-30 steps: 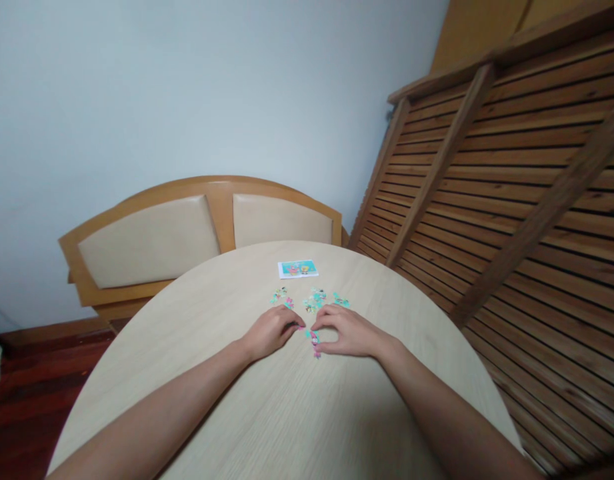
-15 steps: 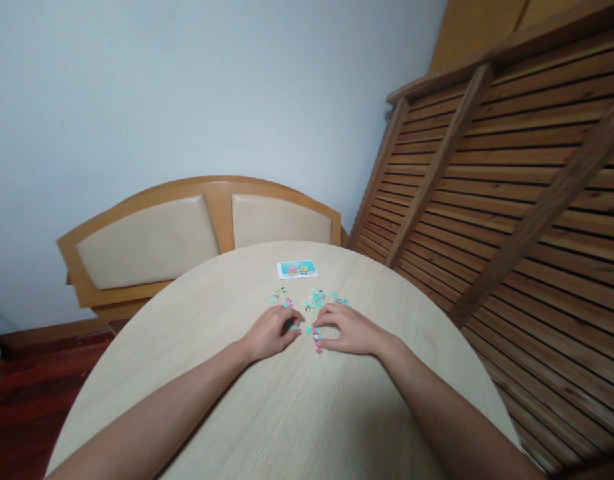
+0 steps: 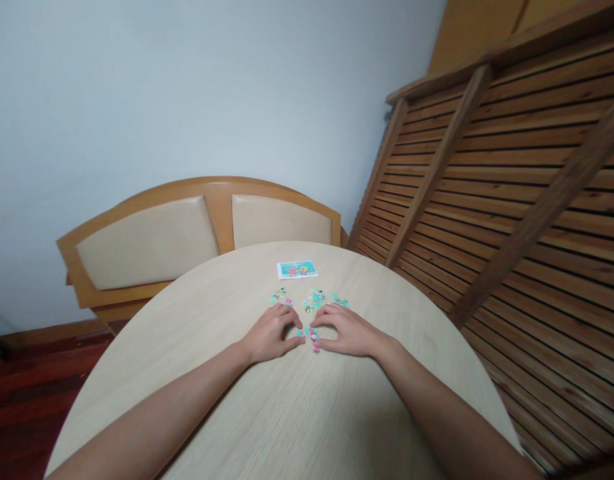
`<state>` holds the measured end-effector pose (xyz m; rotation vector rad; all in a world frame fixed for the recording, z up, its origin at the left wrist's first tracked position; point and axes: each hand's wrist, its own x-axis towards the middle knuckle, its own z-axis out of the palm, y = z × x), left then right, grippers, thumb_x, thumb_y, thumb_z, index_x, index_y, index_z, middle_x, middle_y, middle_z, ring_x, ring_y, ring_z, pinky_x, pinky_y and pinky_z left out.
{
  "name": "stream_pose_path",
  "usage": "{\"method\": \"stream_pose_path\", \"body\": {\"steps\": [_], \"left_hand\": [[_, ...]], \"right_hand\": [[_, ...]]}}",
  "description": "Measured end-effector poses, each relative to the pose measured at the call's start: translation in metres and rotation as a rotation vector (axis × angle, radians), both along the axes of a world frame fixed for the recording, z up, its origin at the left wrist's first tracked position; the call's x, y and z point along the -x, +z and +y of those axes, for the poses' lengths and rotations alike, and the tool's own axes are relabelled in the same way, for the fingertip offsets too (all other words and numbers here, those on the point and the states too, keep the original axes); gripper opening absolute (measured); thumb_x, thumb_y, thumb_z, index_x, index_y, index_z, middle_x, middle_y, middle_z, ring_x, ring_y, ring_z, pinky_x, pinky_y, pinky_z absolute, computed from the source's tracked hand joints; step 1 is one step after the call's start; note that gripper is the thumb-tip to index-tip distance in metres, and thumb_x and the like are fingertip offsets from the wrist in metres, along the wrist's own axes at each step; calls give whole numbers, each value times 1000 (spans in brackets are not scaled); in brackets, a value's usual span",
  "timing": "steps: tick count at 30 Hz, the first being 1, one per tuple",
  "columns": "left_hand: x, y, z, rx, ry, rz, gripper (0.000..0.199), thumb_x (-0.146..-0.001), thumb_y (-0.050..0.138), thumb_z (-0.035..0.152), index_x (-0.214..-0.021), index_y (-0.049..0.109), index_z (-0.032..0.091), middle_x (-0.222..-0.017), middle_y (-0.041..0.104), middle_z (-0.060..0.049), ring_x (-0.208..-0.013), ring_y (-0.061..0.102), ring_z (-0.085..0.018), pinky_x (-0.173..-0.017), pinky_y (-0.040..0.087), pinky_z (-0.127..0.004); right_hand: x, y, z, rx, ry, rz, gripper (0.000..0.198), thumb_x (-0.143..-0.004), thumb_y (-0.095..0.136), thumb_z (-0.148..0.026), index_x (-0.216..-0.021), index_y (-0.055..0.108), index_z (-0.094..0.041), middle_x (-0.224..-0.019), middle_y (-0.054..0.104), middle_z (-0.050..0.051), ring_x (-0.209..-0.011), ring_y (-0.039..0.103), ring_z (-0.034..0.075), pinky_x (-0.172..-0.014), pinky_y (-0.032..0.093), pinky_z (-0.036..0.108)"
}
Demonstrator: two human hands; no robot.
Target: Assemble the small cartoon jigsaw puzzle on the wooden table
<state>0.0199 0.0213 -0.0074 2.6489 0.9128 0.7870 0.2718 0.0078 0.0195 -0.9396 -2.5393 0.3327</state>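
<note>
A small pink-and-teal strip of puzzle pieces [image 3: 315,341] is lying flat on the table, between the two hands and slightly nearer the right one. Its long axis is running roughly toward and away from the person, with the pink end pointing nearer. A smaller teal-and-pink piece [image 3: 301,333] is sitting at the left fingertips, to the left of the strip's far part; a bit of teal is showing between them, and whether the edges are meeting is too small to tell.

The right hand [image 3: 351,331] is resting palm down, its thumb and index finger forming an open arch toward the left. Their tips are standing apart, bordering the strip on its right and far sides; whether they are pressing on it cannot be told. The left hand [image 3: 273,333] is mirroring this, knuckles up and fingers curling rightward, with thumb and index tips apart around the smaller piece; a firm hold cannot be made out. Both forearms are slanting inward from the near corners.

Beyond the hands, loose pieces are lying in a left cluster [image 3: 281,295], a middle cluster [image 3: 315,300] and a right cluster [image 3: 339,300]. Farther off, a picture card [image 3: 297,269] is lying on the round table [image 3: 307,413].
</note>
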Motion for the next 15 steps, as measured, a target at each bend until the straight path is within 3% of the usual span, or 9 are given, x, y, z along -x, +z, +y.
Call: {"method": "stream_pose_path", "body": {"steps": [6,15], "left_hand": [[0,-2,2,15,25,-4,21,-86,72,38,-97,67,21,-99,66,-6,-101,59,-25,-94,44,-38],[0,-2,3,88,-71,-25,16,-91,67,37,-93,68,21,-93,69,-5,-97,61,-21,-92,45,-35]], "right_hand": [[-1,0,0,4,1,2,31,-85,71,-42,-109,72,-23,-108,68,6,-104,61,23,-94,45,37],[-2,-2,2,1,-1,2,32,-85,71,-43,-110,71,-24,-110,68,7,-105,61,24,-95,45,38]]}}
